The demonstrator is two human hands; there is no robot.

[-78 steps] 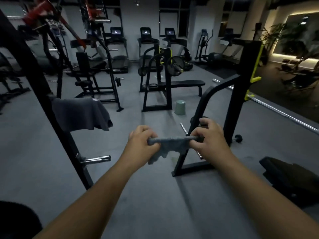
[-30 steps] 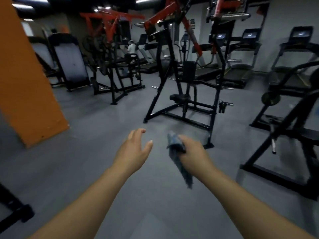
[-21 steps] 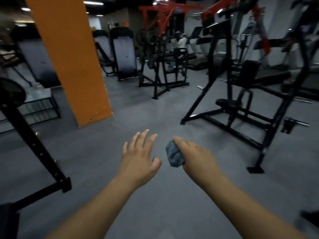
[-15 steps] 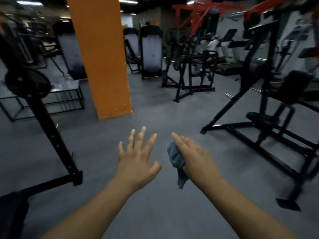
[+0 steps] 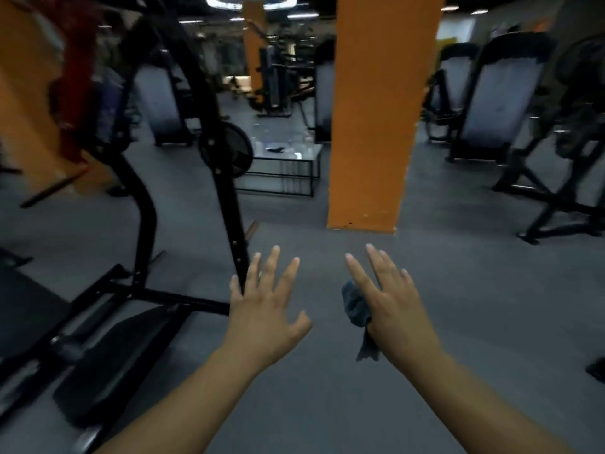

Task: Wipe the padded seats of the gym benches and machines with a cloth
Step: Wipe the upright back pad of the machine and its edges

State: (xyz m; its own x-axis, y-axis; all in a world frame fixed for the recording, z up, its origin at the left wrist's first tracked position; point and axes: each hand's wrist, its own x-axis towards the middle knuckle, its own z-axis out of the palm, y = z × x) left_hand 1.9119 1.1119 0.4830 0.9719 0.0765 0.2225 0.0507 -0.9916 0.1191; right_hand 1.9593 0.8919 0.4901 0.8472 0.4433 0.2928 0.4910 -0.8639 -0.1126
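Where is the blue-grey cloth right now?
In the head view, right of centre: the cloth hangs from under the right hand, on the side facing the open left hand, above grey floor in front of the orange pillar.

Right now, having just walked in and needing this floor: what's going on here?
A person is on the gym floor with both arms out. The right hand holds a small blue-grey cloth under its palm, fingers stretched; the left hand is spread and empty. A black padded bench lies low at left, untouched; nothing is being wiped.
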